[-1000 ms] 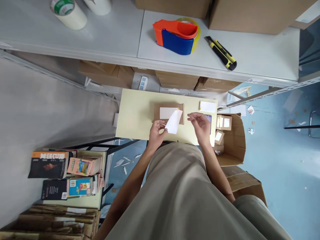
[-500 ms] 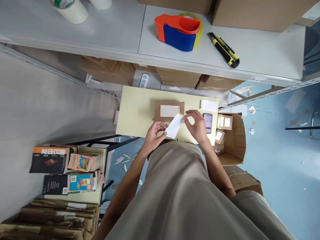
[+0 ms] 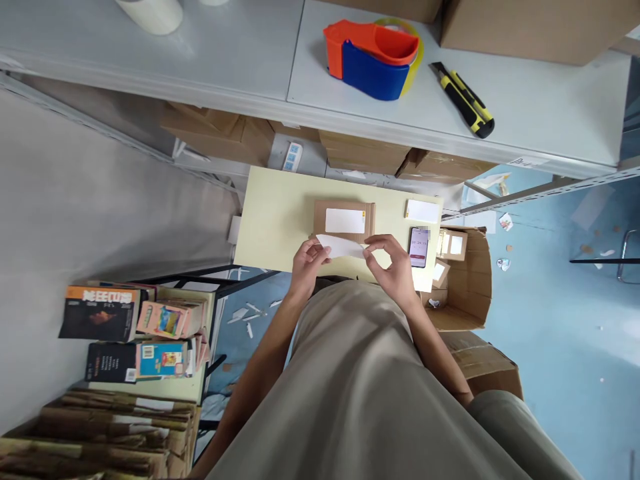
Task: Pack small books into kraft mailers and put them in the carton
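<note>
A white paper label (image 3: 341, 247) is stretched level between my two hands, just in front of a small cardboard box (image 3: 320, 215). Its left end is pinched by my left hand (image 3: 307, 263). At the other end, my right hand (image 3: 390, 261) grips it between thumb and fingertips. The box lies flat on the pale yellow table (image 3: 280, 200) and bears a white label (image 3: 345, 220) with a small yellow mark. Right of it lie a stack of white labels (image 3: 421, 211) and a phone (image 3: 419, 247) with a lit screen.
On the grey shelf (image 3: 240, 67) above rest an orange and blue tape dispenser (image 3: 375, 70) and a yellow-black utility knife (image 3: 465, 100). An open carton (image 3: 470, 287) holding small boxes stands right of the table. Books (image 3: 100, 313) and flattened cardboard (image 3: 100, 433) lie at left.
The label has turned from a slant to nearly level. My left hand has moved slightly up, my right hand slightly down. The whole view has shifted a little.
</note>
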Available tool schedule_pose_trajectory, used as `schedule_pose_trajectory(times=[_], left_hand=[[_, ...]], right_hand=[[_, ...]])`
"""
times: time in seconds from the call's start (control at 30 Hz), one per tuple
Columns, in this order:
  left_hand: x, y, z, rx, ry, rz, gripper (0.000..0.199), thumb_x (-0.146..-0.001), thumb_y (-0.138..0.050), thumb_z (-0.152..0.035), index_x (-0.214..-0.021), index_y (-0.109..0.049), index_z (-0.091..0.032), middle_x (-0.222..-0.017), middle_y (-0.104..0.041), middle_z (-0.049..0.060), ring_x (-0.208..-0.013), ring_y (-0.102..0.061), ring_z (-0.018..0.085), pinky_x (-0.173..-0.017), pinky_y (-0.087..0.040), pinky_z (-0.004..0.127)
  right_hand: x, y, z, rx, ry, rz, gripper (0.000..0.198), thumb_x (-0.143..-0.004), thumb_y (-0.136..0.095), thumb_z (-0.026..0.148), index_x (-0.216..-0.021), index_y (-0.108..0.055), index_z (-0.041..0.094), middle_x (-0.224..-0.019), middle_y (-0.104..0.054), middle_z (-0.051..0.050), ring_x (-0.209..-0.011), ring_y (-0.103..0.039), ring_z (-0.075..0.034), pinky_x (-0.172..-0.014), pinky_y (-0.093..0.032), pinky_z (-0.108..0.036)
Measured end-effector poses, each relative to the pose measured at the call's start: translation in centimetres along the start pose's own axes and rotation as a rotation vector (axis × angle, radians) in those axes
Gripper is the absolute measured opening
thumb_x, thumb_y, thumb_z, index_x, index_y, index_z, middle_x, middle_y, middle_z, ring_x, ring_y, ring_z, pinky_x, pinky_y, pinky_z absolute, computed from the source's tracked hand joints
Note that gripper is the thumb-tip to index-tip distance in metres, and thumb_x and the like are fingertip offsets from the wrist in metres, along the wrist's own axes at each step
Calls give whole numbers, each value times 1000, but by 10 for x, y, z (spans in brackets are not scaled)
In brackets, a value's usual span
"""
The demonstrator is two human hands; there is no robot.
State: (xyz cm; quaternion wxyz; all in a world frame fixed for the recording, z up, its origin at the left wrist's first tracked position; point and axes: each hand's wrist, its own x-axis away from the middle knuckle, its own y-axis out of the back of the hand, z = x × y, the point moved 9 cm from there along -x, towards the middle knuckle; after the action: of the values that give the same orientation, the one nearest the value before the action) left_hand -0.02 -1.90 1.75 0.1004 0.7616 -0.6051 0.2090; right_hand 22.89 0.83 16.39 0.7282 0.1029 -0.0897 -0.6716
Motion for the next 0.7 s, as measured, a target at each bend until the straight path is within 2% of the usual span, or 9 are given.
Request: schedule_pose_trajectory(times=[0.1,0.2,0.3,0.37,0.5,0.7], left_hand=[[-5,2,6,-18,44,-4,51,-79,-85,-64,-102,-68,-21,-104,-76,7,-94,-74,20,-79,-64,33],[-19,6,14,-79,86,-30,55,-79,-83,-70,-97,-72,-20,-101,-79,8,-91,-75,21,-74,-62,31],[-43,12,17,-210,64,-82,49,-82,-81,-67,-95,-74,-20,-92,-80,7,-89,-75,22,-73,-61,30],[-62,13,14,-331,8,-110,38,-87,-78,-57,-94,-74,-20,-92,-80,7,-89,-75,22,-78,-60,31],[-98,5,7,-589,-65,-132,18,-95,-69,-37,-93,-76,-20,-101,-83,9,-95,-76,23,-89,-57,33],[-125,-6,10,-881,-11,-138,19,-102,-64,-30,-98,-78,-19,-110,-84,12,-105,-75,27,-92,-52,34]], right_hand=[[-7,1,-29,-52,-105,-72,17,-100,-72,44,-95,-74,28,-108,-77,-5,-109,-72,-25,-105,-57,-44],[-16,-3,-79,-50,-275,-134,36,-94,-73,60,-90,-72,24,-98,-78,-5,-99,-73,-23,-96,-61,-39],[-29,-11,-126,43,-392,-139,48,-91,-71,70,-85,-69,22,-90,-78,-7,-90,-73,-24,-87,-60,-37],[-39,-18,-150,123,-433,-122,47,-94,-68,68,-83,-68,22,-88,-79,-8,-86,-73,-24,-84,-58,-36],[-59,-29,-179,316,-508,-74,31,-102,-66,50,-91,-71,21,-95,-82,-9,-86,-75,-24,-81,-55,-32],[-75,-37,-192,538,-590,-4,25,-110,-61,39,-106,-76,20,-112,-84,-13,-102,-78,-27,-88,-55,-32]])
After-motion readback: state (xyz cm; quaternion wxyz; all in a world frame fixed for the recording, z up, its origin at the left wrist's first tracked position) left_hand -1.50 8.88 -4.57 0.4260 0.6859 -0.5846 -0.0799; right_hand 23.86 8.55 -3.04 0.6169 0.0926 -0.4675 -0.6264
